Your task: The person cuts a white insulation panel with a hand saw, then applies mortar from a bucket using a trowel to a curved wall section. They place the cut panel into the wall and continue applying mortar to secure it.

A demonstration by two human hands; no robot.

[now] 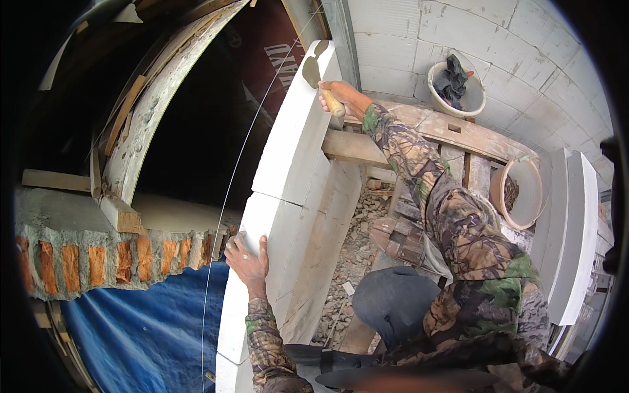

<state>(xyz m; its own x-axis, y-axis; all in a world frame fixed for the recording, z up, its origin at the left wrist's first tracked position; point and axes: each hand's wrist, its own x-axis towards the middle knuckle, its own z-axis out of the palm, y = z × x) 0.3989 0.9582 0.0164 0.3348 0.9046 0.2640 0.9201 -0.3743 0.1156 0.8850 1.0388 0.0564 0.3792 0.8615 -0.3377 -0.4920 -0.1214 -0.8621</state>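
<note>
My right hand (342,98) grips the wooden handle (333,103) of a trowel at the upper middle. Its grey blade (310,71) lies against the top of the far white block (288,150), where grey mortar shows at the end. My left hand (249,261) rests on the nearer white block (275,242) of the same wall, fingers apart, just past a joint. A thin taut string (232,170) runs along the wall's left side.
Right: planks (419,121), a bucket with black material (438,98), another bucket (508,196), loose white blocks (576,236), a block back wall (472,26). Rubble (360,236) lies below. Left: a dark opening, broken brick ledge (124,262), blue tarp (137,327).
</note>
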